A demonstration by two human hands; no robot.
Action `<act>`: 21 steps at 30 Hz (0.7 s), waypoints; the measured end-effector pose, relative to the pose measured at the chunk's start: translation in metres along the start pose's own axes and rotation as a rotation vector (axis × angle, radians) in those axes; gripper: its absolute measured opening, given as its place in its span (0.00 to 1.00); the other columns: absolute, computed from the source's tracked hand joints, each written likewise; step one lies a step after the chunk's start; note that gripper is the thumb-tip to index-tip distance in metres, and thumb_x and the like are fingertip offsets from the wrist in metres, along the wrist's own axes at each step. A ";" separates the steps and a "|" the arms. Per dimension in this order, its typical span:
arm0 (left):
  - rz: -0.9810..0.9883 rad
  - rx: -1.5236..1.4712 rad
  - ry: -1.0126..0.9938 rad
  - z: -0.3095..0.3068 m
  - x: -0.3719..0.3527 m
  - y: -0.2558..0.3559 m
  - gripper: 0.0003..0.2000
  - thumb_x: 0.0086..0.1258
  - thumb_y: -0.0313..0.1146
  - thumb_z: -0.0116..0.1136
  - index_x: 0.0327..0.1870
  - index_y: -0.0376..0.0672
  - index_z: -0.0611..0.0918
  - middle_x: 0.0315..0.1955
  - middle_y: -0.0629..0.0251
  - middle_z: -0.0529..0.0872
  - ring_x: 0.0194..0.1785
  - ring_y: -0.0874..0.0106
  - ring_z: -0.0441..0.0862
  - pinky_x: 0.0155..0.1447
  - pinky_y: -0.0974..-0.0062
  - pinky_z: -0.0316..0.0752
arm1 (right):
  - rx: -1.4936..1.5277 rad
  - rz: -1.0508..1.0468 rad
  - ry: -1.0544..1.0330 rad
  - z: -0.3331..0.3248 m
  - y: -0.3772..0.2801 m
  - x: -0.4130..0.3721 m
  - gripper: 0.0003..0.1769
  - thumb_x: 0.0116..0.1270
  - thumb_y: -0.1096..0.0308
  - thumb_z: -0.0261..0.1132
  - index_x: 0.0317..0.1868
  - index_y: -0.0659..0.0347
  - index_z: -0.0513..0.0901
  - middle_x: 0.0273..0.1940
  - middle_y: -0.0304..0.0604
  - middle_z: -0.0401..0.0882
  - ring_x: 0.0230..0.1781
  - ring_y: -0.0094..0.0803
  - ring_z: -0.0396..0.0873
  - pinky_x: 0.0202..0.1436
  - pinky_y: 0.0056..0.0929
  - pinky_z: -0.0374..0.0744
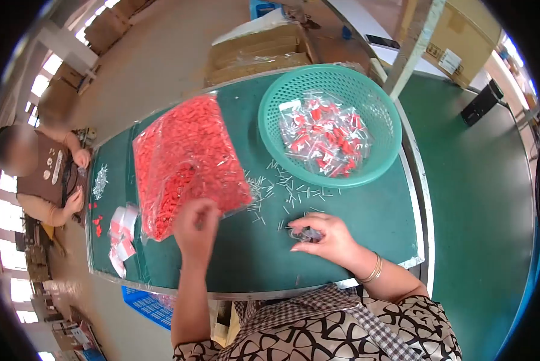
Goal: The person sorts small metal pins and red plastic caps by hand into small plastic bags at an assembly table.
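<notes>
Bright windows line the left wall, where one co-worker sits at the green table. One big bag of red pieces lies there. The left hand curls at its edge; I cannot tell whether it grips anything. Loose white pins scatter mid-table. The right hand pinches one small clear packet against the table. One green basket holds filled packets.

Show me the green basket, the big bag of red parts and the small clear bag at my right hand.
green basket (273,114): head view, bare left mesh wall.
big bag of red parts (186,157): head view, middle of the bag.
small clear bag (305,233): head view, part showing by the right hand (333,240).
</notes>
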State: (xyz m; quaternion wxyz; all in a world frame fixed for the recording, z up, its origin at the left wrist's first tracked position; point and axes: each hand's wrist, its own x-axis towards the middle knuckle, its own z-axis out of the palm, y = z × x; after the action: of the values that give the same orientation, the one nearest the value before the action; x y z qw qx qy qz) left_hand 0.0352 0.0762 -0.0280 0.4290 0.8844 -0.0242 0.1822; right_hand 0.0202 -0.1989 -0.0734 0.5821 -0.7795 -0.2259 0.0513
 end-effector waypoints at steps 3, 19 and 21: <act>-0.011 -0.352 -0.443 0.021 -0.029 0.047 0.07 0.57 0.16 0.60 0.35 0.37 0.83 0.33 0.64 0.84 0.31 0.77 0.79 0.37 0.82 0.73 | 0.023 0.006 -0.012 0.000 0.000 0.000 0.23 0.51 0.62 0.77 0.47 0.57 0.82 0.38 0.38 0.81 0.35 0.33 0.80 0.31 0.27 0.80; 0.274 -0.229 -0.271 0.057 -0.041 0.059 0.08 0.53 0.21 0.67 0.34 0.40 0.83 0.34 0.62 0.85 0.35 0.69 0.81 0.40 0.74 0.74 | 0.045 -0.026 -0.026 0.001 -0.004 -0.001 0.22 0.51 0.65 0.76 0.48 0.58 0.82 0.38 0.40 0.81 0.36 0.33 0.81 0.36 0.28 0.82; 0.389 -0.149 -0.280 0.067 -0.042 0.055 0.09 0.51 0.23 0.68 0.33 0.40 0.83 0.37 0.61 0.85 0.38 0.65 0.81 0.43 0.70 0.75 | -0.017 -0.024 -0.028 0.000 -0.004 -0.001 0.22 0.51 0.66 0.76 0.48 0.58 0.82 0.38 0.40 0.81 0.36 0.33 0.81 0.35 0.27 0.82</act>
State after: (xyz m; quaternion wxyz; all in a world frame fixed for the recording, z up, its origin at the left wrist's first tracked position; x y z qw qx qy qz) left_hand 0.0053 -0.0143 -0.0392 0.4422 0.8456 -0.2666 0.1351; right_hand 0.0178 -0.1985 -0.0697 0.5729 -0.7807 -0.2438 0.0531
